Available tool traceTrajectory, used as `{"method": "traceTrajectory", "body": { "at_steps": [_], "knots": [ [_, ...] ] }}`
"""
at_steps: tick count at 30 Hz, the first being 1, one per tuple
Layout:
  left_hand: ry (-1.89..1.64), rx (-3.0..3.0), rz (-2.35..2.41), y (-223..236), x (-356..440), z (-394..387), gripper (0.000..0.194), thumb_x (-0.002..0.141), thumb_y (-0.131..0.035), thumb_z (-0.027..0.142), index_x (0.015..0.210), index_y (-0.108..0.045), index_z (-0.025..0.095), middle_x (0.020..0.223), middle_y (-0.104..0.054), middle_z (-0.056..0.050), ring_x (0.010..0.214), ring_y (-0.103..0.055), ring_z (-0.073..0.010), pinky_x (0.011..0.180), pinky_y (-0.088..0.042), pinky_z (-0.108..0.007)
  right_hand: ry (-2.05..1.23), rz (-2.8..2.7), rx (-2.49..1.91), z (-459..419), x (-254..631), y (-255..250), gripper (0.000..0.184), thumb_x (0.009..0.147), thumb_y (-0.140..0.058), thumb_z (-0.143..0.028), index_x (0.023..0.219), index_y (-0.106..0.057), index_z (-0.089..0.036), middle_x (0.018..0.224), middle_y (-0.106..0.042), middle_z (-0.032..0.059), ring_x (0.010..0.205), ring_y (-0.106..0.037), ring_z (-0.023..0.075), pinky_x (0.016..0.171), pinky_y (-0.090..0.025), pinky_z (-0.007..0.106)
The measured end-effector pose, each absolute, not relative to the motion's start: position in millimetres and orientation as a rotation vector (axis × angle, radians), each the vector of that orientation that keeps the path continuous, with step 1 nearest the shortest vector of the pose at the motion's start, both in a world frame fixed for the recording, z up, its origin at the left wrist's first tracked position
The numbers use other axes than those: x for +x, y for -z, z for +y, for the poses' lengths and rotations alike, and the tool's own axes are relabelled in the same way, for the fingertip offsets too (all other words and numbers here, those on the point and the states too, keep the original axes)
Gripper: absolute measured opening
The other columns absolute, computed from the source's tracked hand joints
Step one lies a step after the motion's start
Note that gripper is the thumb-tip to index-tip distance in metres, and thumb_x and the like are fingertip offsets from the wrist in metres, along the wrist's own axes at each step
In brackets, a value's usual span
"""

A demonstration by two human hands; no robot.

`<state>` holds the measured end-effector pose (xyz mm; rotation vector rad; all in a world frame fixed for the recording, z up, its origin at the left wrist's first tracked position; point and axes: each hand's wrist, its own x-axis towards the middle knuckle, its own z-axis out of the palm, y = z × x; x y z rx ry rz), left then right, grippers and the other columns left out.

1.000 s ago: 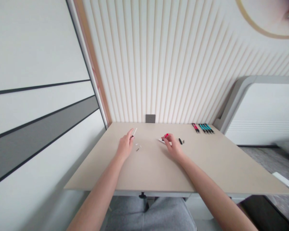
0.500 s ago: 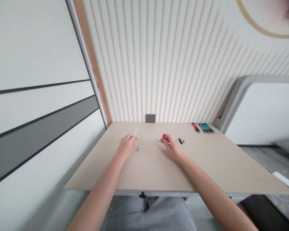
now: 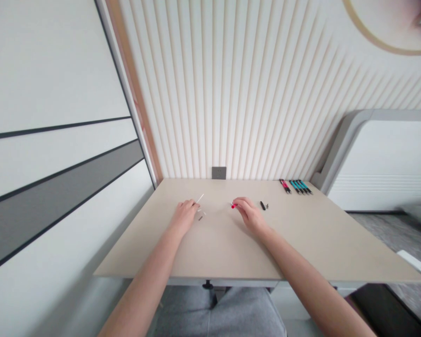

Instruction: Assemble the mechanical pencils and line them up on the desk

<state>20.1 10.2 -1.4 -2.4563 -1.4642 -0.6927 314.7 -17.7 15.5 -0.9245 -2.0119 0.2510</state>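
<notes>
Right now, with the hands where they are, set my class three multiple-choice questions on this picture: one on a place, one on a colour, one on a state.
1. Where does the row of pens lie?
A) Along the back edge of the table
B) Along its front edge
C) On the floor

2. What colour shows at the end of the small piece in the right hand?
A) Blue
B) Red
C) Green

3. How is the thin white stick placed?
A) In the row of pens
B) On the floor
C) Jutting from the left hand

Answers: 1 A, the pens lie by the wall at the far edge. 2 B, red shows beside the fingers. 3 C, it sticks out past the fingers.
</notes>
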Motion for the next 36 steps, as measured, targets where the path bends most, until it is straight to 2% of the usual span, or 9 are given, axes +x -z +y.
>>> {"method": "traceTrajectory", "body": {
  "at_steps": [6,12,19,25,36],
  "knots": [
    [0.724,-2.487,-1.474,5.7,21.0,11.7,0.023,0.089,-0.046,0.013,0.09,-0.068,0.022,0.088,-0.063,-0.008,0.087,-0.059,-0.0241,0.078,-0.042,-0.037,-0.225,-1.984,-0.912,-16.7,314.6,-15.1,0.028,0.099,-0.033,-0.029,0.113,-0.057,-0.025,0.114,-0.06,0.0108,0.11,-0.056,0.0217,0.096,-0.045,0.038],
    [0.603,-2.457,-1.455,4.9,22.8,12.8,0.018,0.089,-0.051,0.02,0.089,-0.068,0.022,0.087,-0.064,-0.008,0.086,-0.06,-0.0246,0.075,-0.043,-0.037,-0.281,-2.004,-0.976,-15.8,314.7,-13.2,0.028,0.098,-0.033,-0.029,0.113,-0.056,-0.024,0.109,-0.062,0.0104,0.101,-0.06,0.0209,0.09,-0.048,0.035],
    [0.787,-2.487,-1.511,7.8,20.4,15.4,0.022,0.091,-0.049,0.023,0.081,-0.069,0.021,0.081,-0.063,-0.007,0.083,-0.06,-0.0225,0.074,-0.042,-0.035,-0.269,-2.01,-0.983,-17.7,313.0,-15.1,0.027,0.098,-0.035,-0.028,0.112,-0.057,-0.024,0.107,-0.063,0.0097,0.1,-0.06,0.0204,0.089,-0.048,0.034],
    [0.674,-2.53,-1.306,-12.6,34.5,2.9,0.011,0.091,-0.055,0.022,0.089,-0.066,0.021,0.088,-0.062,-0.006,0.089,-0.058,-0.0216,0.079,-0.039,-0.034,-0.204,-2.145,-1.009,-20.4,310.7,-14.8,0.028,0.098,-0.038,-0.027,0.116,-0.059,-0.026,0.103,-0.063,0.008,0.098,-0.061,0.0201,0.088,-0.048,0.034],
    [0.699,-2.629,-1.073,-27.5,58.8,-15.7,0.018,0.096,-0.048,0.025,0.093,-0.066,0.022,0.091,-0.061,-0.006,0.087,-0.056,-0.0191,0.081,-0.035,-0.035,-0.048,-2.344,-1.06,-19.5,305.3,-8.8,0.028,0.098,-0.042,-0.029,0.117,-0.061,-0.029,0.097,-0.062,0.0073,0.095,-0.058,0.0209,0.085,-0.048,0.035]
  ]
}}
